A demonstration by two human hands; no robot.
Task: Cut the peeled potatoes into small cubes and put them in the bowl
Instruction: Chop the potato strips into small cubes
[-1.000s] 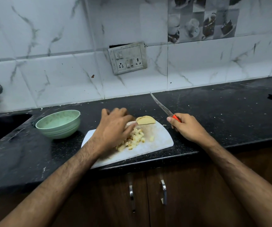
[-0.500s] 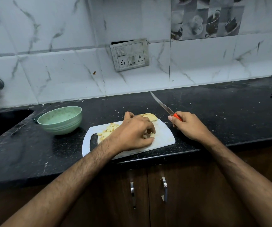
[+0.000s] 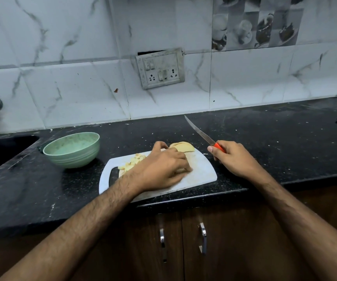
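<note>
Swept leftward since 0.5 s ago, potato cubes (image 3: 132, 163) now heap at left hand's (image 3: 163, 169) wrist side on 1 white cutting board (image 3: 203, 175); fingers flat, relaxed. Right hand (image 3: 233, 158) grips 1 orange-handled knife (image 3: 201, 133) (blade raised) beside board. 1 uncut potato piece (image 3: 183, 147) lies between hands; 1 green bowl (image 3: 72, 149) well left.

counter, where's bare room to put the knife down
Bare counter right of the board, beyond the right hand holding the knife. Also a strip behind the board up to the wall. Crowded: the board itself, with cubes, left hand, potato; bowl sits left.
</note>
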